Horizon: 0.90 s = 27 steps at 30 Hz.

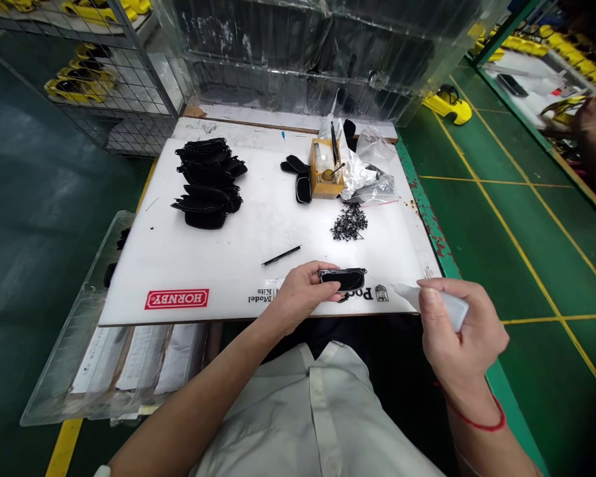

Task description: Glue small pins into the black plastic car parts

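Fingers (328, 289) of the left hand (300, 295) pinched a black part (350, 281) over the tabletop (233, 248), those of the right hand (461, 334) a white bottle (455, 311).

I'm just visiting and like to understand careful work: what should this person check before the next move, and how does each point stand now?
1. Black part secure: ok, pinched at one end by the left hand.
2. White bottle in hand: ok, gripped by the right hand.
3. Nozzle clear of the black part: ok, a gap shows between them.
4. Enough left in the white bottle: cannot tell, its contents are not visible.
5. Small black pieces gathered: ok, heaped beyond the black part.
6. Black stick put away: not ok, lying loose on the white board.
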{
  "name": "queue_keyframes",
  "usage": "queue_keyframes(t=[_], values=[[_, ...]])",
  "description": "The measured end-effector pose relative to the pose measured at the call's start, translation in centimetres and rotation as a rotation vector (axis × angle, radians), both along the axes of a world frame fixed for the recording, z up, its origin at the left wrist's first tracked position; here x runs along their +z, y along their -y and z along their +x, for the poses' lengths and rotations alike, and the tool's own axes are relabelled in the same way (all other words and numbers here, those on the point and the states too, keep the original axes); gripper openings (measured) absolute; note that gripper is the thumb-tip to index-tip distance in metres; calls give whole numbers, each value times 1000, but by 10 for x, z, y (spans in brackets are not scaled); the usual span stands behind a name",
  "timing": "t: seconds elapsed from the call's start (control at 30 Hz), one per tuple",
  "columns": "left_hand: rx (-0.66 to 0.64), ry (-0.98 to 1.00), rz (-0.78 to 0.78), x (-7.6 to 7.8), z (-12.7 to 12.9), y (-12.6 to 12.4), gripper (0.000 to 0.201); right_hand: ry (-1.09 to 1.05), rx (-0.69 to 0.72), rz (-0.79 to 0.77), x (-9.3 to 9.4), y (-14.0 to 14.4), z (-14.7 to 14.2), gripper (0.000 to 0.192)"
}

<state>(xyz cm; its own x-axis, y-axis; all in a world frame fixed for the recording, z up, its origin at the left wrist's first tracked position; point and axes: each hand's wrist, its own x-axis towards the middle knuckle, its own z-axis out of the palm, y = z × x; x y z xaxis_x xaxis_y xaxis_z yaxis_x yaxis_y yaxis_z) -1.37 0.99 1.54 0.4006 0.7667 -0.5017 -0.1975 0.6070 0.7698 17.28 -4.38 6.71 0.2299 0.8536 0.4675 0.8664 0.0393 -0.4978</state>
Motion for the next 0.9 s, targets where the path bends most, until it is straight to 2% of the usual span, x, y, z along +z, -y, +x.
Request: queue_keyframes(t=[0.53,0.9], values=[[-11,-2,12,1,-1,0,28,8,7,12,-4,-4,-3,20],[-21,4,11,-3,0,0,28,26,-5,-7,-6,-2,-3,19]])
